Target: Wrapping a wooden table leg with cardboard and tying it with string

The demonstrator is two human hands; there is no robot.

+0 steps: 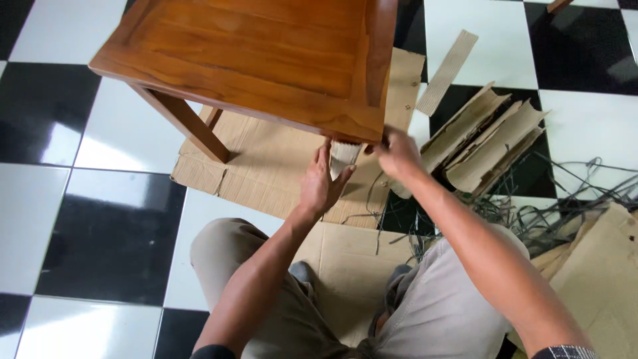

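Corrugated cardboard wrap (343, 157) on the near-right leg of the brown wooden table (266, 53), just under the tabletop corner; long axis vertical, following the leg down toward the flat brown cardboard sheet (266, 173) on the black-and-white tiled floor (100, 199).

Left hand (321, 183): forearm reaching up from lower centre, palm turned right, thumb and fingers spread around the wrap's left side, touching it. Not closed tight; loosely cupped on the wrap.

Right hand (397, 154): forearm coming in diagonally from lower right, wrist bent, fingers curled at the tabletop corner just right of the wrap. Clamped on wrap or on table edge: cannot tell.

No containers in view.

Right of the sheet: pile of torn corrugated cardboard pieces (488, 143), one loose cardboard strip (447, 72), tangle of dark strapping bands (565, 199) on the floor. Khaki-trousered knees (432, 306) at the bottom, with another cardboard sheet under them.
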